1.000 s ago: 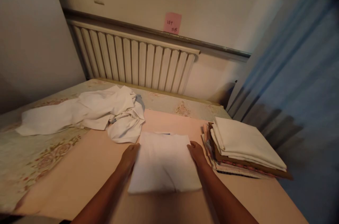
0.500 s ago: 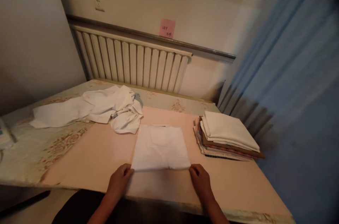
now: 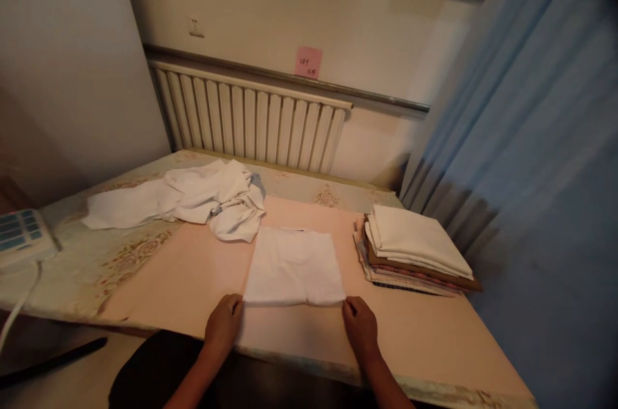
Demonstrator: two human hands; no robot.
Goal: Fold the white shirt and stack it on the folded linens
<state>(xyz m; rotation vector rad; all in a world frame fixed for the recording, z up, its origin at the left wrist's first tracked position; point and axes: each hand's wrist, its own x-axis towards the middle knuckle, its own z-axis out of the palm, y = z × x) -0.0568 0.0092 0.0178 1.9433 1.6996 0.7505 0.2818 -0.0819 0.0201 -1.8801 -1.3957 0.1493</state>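
A white garment (image 3: 295, 267), folded into a near-rectangle, lies flat on the pink cloth (image 3: 193, 274) in front of me. At its near left corner my left hand (image 3: 224, 322) is closed, pinching the fabric. My right hand (image 3: 361, 325) grips the near right corner the same way. The near edge is stretched straight between the two hands. Whether the garment is a shirt or something else cannot be made out.
A crumpled heap of white clothes (image 3: 212, 196) lies at the back left. To the right sits a stack of folded cloths (image 3: 415, 245), beside a blue curtain (image 3: 521, 203). A white device with a cord (image 3: 26, 238) stands at the left edge. Behind the table is a radiator (image 3: 255, 119).
The view has shifted left, so more of the white device shows. Both hands still hold the garment's near corners, and the garment looks much the same.
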